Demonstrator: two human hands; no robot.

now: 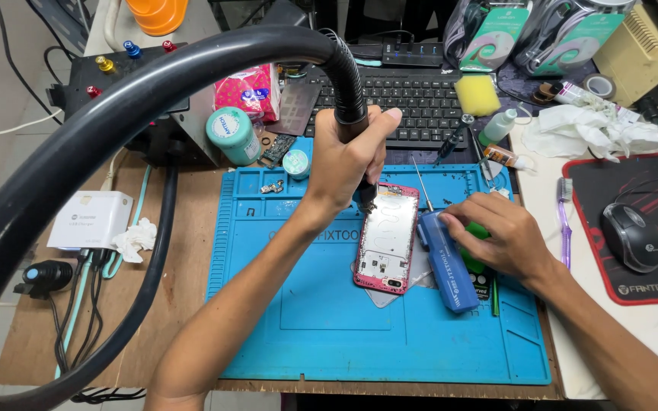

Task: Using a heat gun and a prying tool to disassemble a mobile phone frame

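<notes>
From the head camera I see my left hand wrapped tight around the handle of a hot-air tool, its thick black hose looping up and round to the left edge. The nozzle points down at the far end of an opened pink phone frame, which lies near the middle of the blue work mat, slightly right of centre. I think the nozzle tip hangs just above the frame, though my fingers hide the gap.

My right hand rests on the mat just right of the phone, fingers curled loosely over a blue screwdriver case and something green beneath the palm. A thin metal probe sticks up from the far end of the case. Farther off sits a black keyboard; a mouse lies to the right.
</notes>
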